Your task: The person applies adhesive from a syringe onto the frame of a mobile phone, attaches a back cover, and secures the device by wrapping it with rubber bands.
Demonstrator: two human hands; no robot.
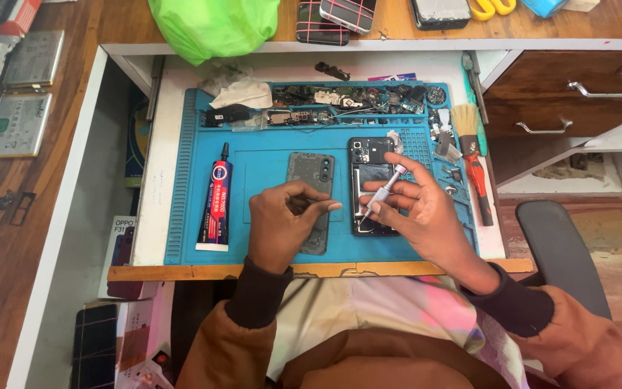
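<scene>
An opened black phone [371, 169] lies on the blue repair mat [268, 166], its insides facing up. My right hand [415, 209] holds a small silver screwdriver [385, 191], tip pointing down at the phone's lower left part. A grey back cover [309, 173] lies just left of the phone. My left hand [282, 223] rests over the cover's lower half, fingers pinched together; whether they hold something small is too fine to see.
A glue tube [215, 202] lies on the mat's left. Small parts fill the mat's top trays [340, 101]. A brush [466, 122] and red-handled tool [480, 191] lie at the right edge. A green bag [214, 25], phones, and drawers [577, 94] surround the desk.
</scene>
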